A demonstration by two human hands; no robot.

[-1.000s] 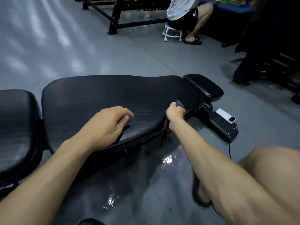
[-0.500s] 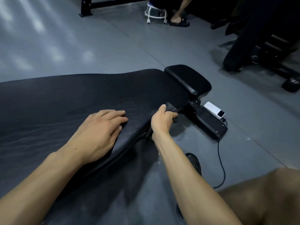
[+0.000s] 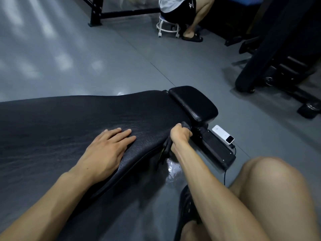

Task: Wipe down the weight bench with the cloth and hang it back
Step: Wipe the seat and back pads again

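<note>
The cloth (image 3: 185,125) is a dark bunch at the near edge of the weight bench (image 3: 69,119), close to its small end pad (image 3: 193,103). The right hand (image 3: 180,135) is clenched around it, fingers curled tight, pressing it against the bench edge; a dark strip hangs down below the hand, and it is hard to tell whether that is cloth or part of the bench. Most of the cloth is hidden inside the fist.

The left hand (image 3: 106,150) lies flat on the bench top, fingers straight and spread, holding nothing.

The bench's long pad is black, with a grained, leather-like skin and a rounded edge; its left part is cut off by the frame. The end pad is smoother and shinier, a rounded rectangle set just beyond the long pad.

Just beside the bench foot (image 3: 217,150), a black metal bar on the floor, lies a white box-shaped device (image 3: 223,137) with a small dark screen, and a thin black cable (image 3: 225,176) trails from it. Under the bench edge the grey floor (image 3: 86,63) shows a wet, glinting patch (image 3: 172,171). The wiper's bare knee (image 3: 271,192) and a dark sandal (image 3: 186,206) sit near the bench.

Well beyond the bench, another person (image 3: 180,7) sits on a white wheeled stool (image 3: 167,28), cut off at the top. Dark gym equipment (image 3: 281,54) stands off past the end pad, too shadowed to make out.
</note>
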